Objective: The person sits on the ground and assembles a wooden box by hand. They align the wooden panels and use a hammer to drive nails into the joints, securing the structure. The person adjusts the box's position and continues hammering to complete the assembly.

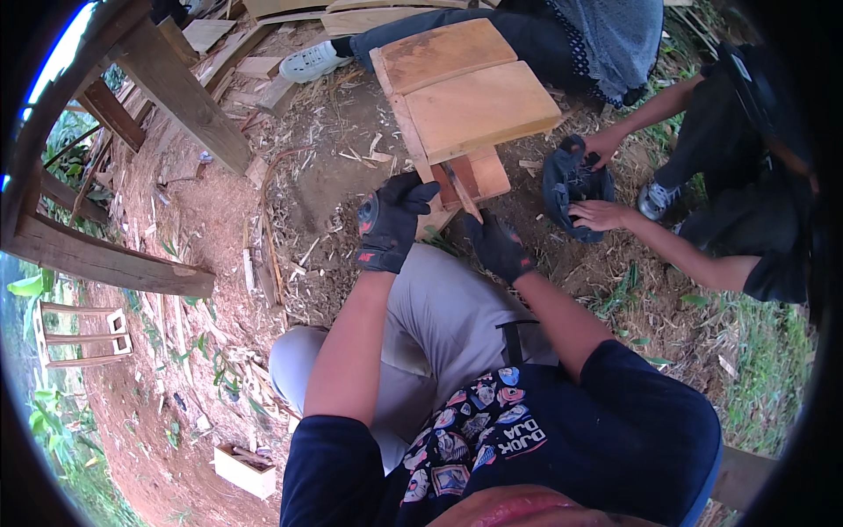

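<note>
A wooden piece built of thick boards (483, 110) lies in front of me, with a smaller block (487, 171) at its near end. My left hand (386, 224), in a black glove, is at that end's left edge. Its fingers are bent together, and what they hold is hidden. In a matching glove, my right hand (499, 248) grips the near end of a thin wooden strip (465, 196). The strip slants away from me, and its far end reaches the gap beside the block.
At right, another person's hands (599, 214) hold a dark cloth pouch or cap (562, 189). A second person's leg and white shoe (312, 63) lie beyond the boards. Heavy timber beams (123, 259) stand at left. A small wooden box (244, 472) sits lower left; wood chips litter the soil.
</note>
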`<state>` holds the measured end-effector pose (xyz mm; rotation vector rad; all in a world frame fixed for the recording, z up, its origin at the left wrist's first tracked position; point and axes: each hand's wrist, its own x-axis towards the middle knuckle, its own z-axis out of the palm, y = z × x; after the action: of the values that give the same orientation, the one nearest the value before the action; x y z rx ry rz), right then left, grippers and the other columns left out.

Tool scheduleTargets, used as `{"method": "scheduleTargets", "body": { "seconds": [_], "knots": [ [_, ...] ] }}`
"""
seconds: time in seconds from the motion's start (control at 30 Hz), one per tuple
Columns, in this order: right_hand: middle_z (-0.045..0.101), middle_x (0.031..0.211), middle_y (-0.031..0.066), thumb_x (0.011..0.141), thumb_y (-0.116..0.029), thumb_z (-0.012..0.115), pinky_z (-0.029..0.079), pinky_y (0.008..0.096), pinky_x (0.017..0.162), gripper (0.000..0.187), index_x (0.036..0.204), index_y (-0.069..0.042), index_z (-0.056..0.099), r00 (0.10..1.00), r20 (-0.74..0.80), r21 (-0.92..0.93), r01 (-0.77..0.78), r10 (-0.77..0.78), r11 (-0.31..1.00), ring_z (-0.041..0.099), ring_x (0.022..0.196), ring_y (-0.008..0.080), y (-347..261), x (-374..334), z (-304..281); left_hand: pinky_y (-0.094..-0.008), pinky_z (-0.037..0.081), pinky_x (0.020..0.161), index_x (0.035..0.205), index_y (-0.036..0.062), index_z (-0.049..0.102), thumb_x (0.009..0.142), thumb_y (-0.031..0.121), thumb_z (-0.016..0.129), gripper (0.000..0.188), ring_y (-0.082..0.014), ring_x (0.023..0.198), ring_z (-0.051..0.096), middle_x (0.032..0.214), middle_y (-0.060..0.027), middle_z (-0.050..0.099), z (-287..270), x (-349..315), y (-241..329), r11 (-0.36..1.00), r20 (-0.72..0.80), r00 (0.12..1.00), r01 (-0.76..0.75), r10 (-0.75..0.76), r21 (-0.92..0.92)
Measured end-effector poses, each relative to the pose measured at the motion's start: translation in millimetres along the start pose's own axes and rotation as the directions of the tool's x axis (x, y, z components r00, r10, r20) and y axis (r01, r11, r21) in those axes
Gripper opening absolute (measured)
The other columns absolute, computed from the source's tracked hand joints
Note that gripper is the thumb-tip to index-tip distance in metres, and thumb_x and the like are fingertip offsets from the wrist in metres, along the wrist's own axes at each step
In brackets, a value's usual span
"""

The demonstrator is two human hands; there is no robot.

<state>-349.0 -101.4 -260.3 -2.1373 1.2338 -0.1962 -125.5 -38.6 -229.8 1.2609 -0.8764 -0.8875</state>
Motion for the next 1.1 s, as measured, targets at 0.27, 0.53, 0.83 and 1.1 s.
{"method": "scheduleTargets", "body": {
  "seconds": [0.27,0.53,0.83,1.1],
  "knots": [
    [0.071,0.099,0.0277,0.111,-0.048,0.048,0.053,0.0521,0.081,0.049,0.116,-0.002,0.065,0.968,-0.232,0.129,0.133,-0.100,0.983,0.069,0.098,0.0478,-3,-7,15,-0.0308,0.056,0.070,0.121,-0.0029,0.074,0.098,0.011,0.073,0.026,-0.0137,0.079,0.070,0.100,-0.0096,0.078,-5,-6,5,0.982,-0.007,1.000,-0.005,0.006,0.190],
    [0.071,0.101,0.0267,0.110,-0.049,0.050,0.052,0.0535,0.083,0.051,0.124,-0.001,0.064,0.990,-0.140,0.075,0.017,-0.006,0.997,0.069,0.099,0.0474,8,18,15,-0.0320,0.055,0.072,0.119,-0.0023,0.075,0.099,0.014,0.074,0.026,-0.0141,0.077,0.068,0.100,-0.0098,0.077,-7,-3,-6,0.999,-0.012,1.000,-0.020,0.020,0.035],
    [0.070,0.115,0.0333,0.110,-0.054,0.045,0.050,0.0596,0.091,0.059,0.132,-0.002,0.062,0.991,-0.100,-0.018,-0.096,0.093,0.995,0.065,0.110,0.0541,7,24,5,-0.0335,0.057,0.070,0.114,-0.0089,0.070,0.096,0.015,0.078,0.031,-0.0195,0.080,0.074,0.096,-0.0122,0.074,0,-7,2,0.995,-0.011,1.000,-0.026,0.025,-0.096],
    [0.071,0.107,0.0325,0.111,-0.047,0.048,0.052,0.0569,0.085,0.051,0.124,-0.001,0.066,0.981,-0.148,-0.045,-0.135,0.127,0.990,0.066,0.103,0.0539,34,37,25,-0.0323,0.057,0.071,0.119,-0.0072,0.069,0.096,0.012,0.077,0.031,-0.0187,0.080,0.073,0.097,-0.0106,0.074,2,2,-8,1.000,0.004,1.000,-0.016,0.016,-0.026]
  ]
}}
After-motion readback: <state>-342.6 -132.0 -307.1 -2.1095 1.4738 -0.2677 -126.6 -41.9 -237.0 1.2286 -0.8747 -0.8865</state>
